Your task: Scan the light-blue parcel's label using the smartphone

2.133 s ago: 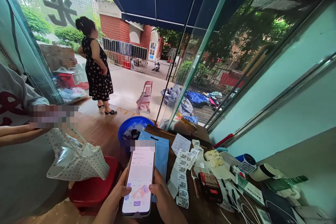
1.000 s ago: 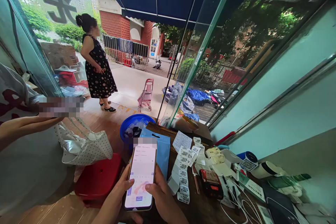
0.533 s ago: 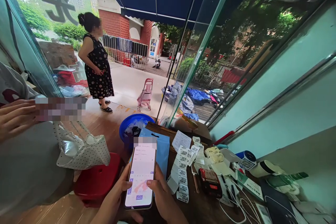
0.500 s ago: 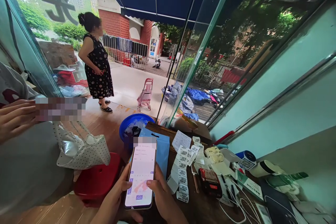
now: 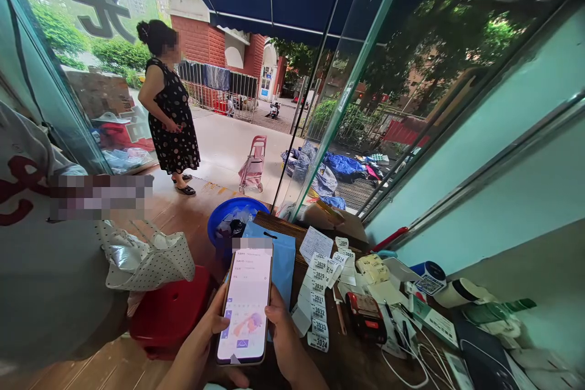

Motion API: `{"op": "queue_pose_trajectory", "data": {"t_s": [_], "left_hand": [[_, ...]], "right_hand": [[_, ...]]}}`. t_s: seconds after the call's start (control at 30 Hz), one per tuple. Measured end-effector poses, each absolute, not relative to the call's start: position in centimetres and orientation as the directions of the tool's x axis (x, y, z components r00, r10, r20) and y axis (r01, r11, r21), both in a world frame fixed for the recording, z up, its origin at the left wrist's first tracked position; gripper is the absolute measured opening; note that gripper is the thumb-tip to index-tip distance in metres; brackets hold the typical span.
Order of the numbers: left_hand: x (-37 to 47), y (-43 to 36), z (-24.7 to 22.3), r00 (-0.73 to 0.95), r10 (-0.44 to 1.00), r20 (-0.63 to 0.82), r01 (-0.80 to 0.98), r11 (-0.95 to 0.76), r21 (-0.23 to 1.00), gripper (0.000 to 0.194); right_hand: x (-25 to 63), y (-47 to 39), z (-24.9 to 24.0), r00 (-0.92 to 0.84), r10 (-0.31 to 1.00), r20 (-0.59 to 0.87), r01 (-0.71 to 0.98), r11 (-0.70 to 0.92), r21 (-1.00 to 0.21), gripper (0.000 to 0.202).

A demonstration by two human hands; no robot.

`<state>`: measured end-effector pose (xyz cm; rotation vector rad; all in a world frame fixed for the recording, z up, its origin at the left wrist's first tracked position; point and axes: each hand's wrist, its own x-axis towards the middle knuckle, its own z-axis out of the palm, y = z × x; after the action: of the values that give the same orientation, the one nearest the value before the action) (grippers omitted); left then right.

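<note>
Both hands grip one phone (image 5: pixel 245 304): left hand (image 5: pixel 201 341) cradles its edge, right hand (image 5: pixel 286 341) steadies it, thumb at the screen; tags (image 5: pixel 315 301) lie just right.

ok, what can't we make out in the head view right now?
- Phone: top of the screen is blurred, the text below too small to read.
- Left hand and right hand: palms hidden behind the phone, wrists cut off by the bottom edge.
- Blue basin: contents partly hidden by the blue pouch.
- Person at left: hands covered by a blur patch.
- Numbered tags: upper ones overlap.
</note>
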<state>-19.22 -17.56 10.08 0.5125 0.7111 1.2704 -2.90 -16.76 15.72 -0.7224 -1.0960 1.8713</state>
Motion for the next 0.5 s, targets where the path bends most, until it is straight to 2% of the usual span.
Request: {"op": "queue_pose_trajectory", "data": {"t_s": [0.13,0.27,0.4,0.5], "left_hand": [[-19.28,-17.63,10.09,0.121,0.973,-0.194,-0.677,0.224,0.701,0.057],[-19.58,-17.82,9.59,0.092,0.963,-0.254,-0.642,0.253,0.724,0.061],[-19.42,-17.78,9.42,0.038,0.962,-0.269,-0.626,0.233,0.744,0.064],[-18.81,-17.42,9.71,0.014,0.958,-0.287,-0.634,0.230,0.738,0.069]], "right_hand": [[-2.77,-16.72,15.96,-0.484,0.871,-0.086,-0.327,-0.271,-0.905,0.060],[-2.64,-16.78,16.07,-0.428,0.894,-0.132,-0.219,-0.245,-0.945,0.050],[-2.71,-16.75,16.00,-0.474,0.878,-0.068,-0.312,-0.240,-0.919,0.055],[-2.70,-16.68,15.93,-0.478,0.876,-0.070,-0.291,-0.233,-0.928,0.054]]}}
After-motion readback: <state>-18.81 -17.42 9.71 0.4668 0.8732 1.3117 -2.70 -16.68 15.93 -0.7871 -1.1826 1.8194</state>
